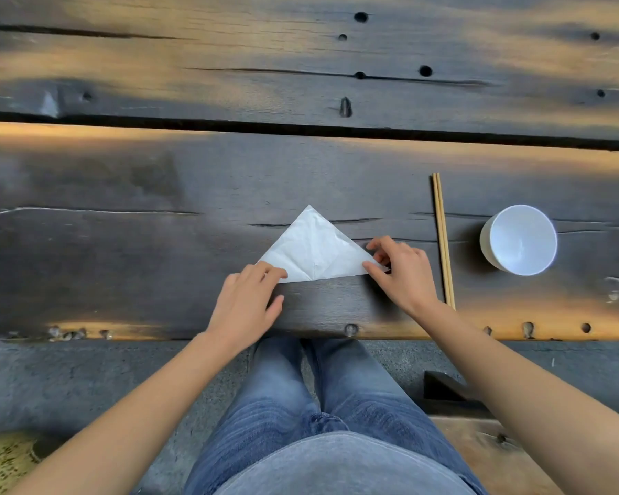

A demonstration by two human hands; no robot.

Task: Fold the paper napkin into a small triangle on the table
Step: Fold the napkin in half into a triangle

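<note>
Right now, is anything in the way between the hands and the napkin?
No. Both hands already touch the napkin: the left hand rests on its near-left corner, and the right hand pinches its right corner. The chopsticks and the white bowl lie off to the right, apart from it.

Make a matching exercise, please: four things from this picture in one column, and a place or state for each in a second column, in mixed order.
Things:
1. paper napkin
2. chopsticks
3. white bowl
4. left hand

Places or states:
A. lie side by side between the napkin and the bowl
B. rests on the napkin's near-left corner
C. folded into a triangle, point facing away
D. stands farthest right on the table

Pairs: 1-C, 2-A, 3-D, 4-B
</note>
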